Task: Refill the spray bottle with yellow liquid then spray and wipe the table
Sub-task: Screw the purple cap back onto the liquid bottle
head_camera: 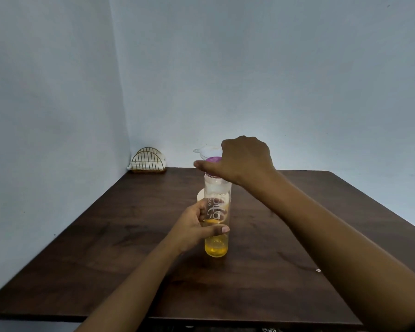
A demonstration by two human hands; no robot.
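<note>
While the left hand (pixel 197 226) wraps the clear bottle (pixel 217 212) of yellow liquid standing mid-tabletop (pixel 106 248), the right hand (pixel 242 161), fingers closed on the purple cap (pixel 213 159), should twist squarely without tipping it.

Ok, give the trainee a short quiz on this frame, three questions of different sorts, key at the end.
1. True or false: the left hand is wrapped around the middle of the clear bottle.
2. Multiple choice: where is the right hand? A) flat on the table B) on the purple cap at the bottle's top C) on the wire napkin holder
3. Fill in: the yellow liquid sits in the bottle's ____ part.

Key: 1 true; 2 B; 3 lower. The bottle stands upright on the dark wooden table, and the napkin holder is apart, in the far left corner.
</note>
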